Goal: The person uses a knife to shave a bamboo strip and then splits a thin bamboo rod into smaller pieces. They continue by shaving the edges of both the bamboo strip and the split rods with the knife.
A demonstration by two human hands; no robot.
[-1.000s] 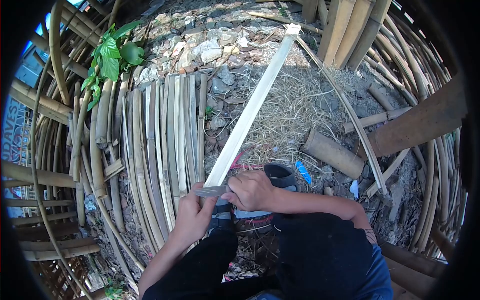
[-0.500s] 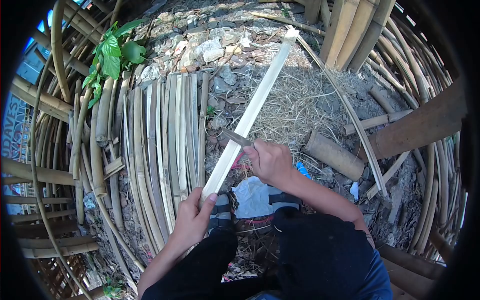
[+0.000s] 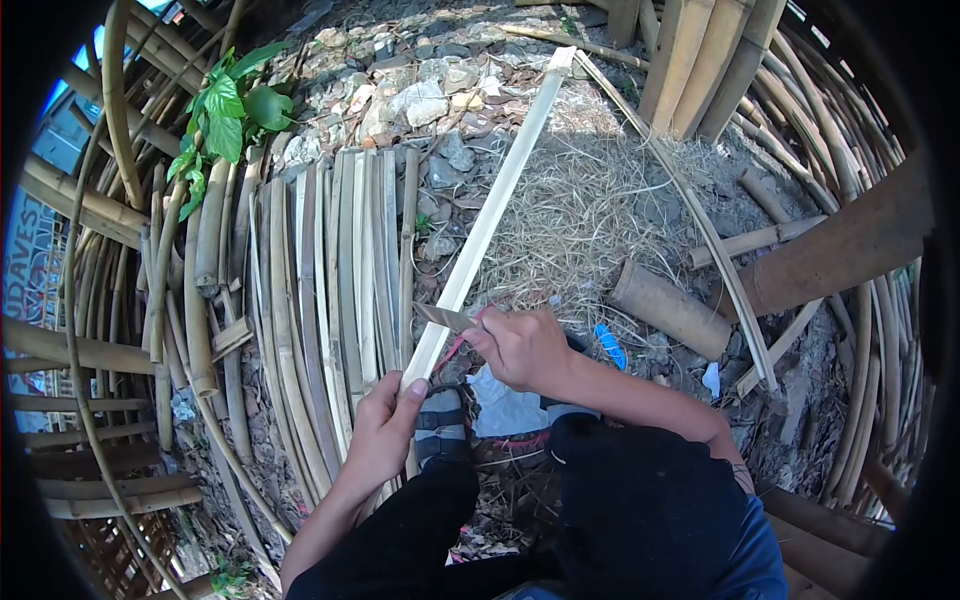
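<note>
A long pale bamboo strip [image 3: 497, 205] slants up and away from me. My left hand [image 3: 383, 422] is closed round its near end, thumb on top. In my right hand [image 3: 522, 348] is a knife [image 3: 447, 317], its blade lying across the strip a short way beyond my left hand. My fingers hide the knife's handle. Thin curled shavings [image 3: 585, 215] cover the ground to the right of the strip.
Several split bamboo strips [image 3: 335, 290] lie side by side on the left. A cut bamboo tube [image 3: 670, 310] and a long thin strip [image 3: 715, 245] lie on the right. Bamboo posts [image 3: 705, 65] stand at the back. Stones [image 3: 420, 103] cover the far ground.
My right hand has drawn the knife along the strip toward me, closer to my left hand. The strip's far end has shifted slightly left.
</note>
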